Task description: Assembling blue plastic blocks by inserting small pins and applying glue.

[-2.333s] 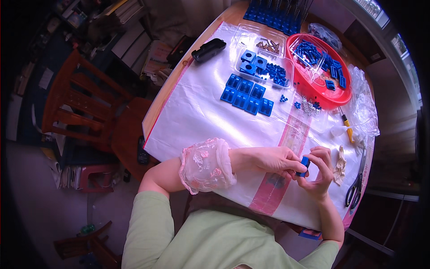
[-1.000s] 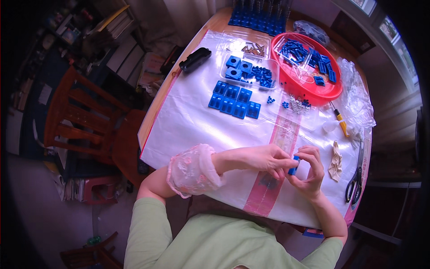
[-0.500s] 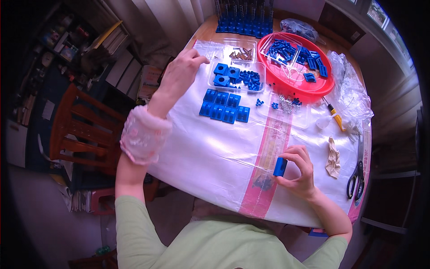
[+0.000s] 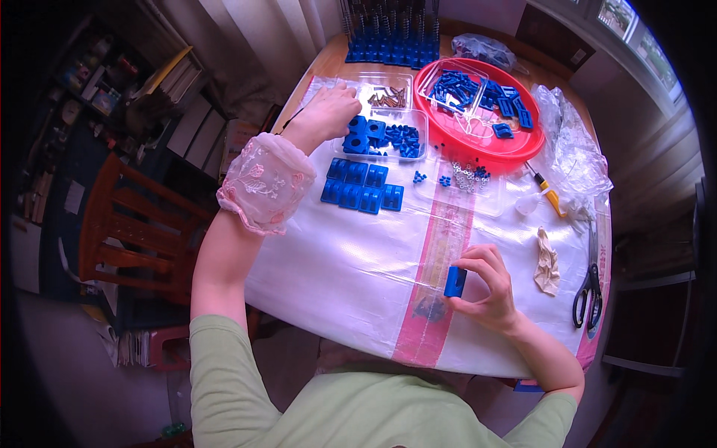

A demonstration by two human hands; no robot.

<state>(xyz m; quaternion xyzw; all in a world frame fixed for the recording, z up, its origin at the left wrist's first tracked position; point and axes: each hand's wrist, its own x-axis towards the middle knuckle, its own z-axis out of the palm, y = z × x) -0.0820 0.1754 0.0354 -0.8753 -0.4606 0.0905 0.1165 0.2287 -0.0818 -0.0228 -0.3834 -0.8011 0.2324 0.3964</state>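
My right hand (image 4: 489, 287), above the near right part of the table, pinches a small blue plastic block (image 4: 455, 281) between thumb and fingers. A dark recess shows in the block's side. My left hand (image 4: 334, 113), in a sheer pink cuff, reaches over the left ends of two clear trays. Its fingers bend downward and their tips are hidden. Brass-coloured pins (image 4: 388, 98) lie in the far clear tray (image 4: 407, 78). The nearer clear tray (image 4: 426, 138) holds square blue pieces with round holes (image 4: 355, 142) and small blue parts (image 4: 399, 140). Several blue blocks (image 4: 362, 185) stand in rows before it.
A red round basin (image 4: 539, 142) holds more blue parts. Behind stand blue bases with upright springs (image 4: 392, 48). White rings (image 4: 470, 178) lie on a clear lid. To the right are a yellow-handled tool (image 4: 551, 196), beige cloth (image 4: 547, 261), black scissors (image 4: 588, 299) and plastic bags (image 4: 571, 149).
My left hand has moved right and slightly down onto the trays' left ends. My right hand still holds the blue block, turned slightly. The whole view has shifted a little.
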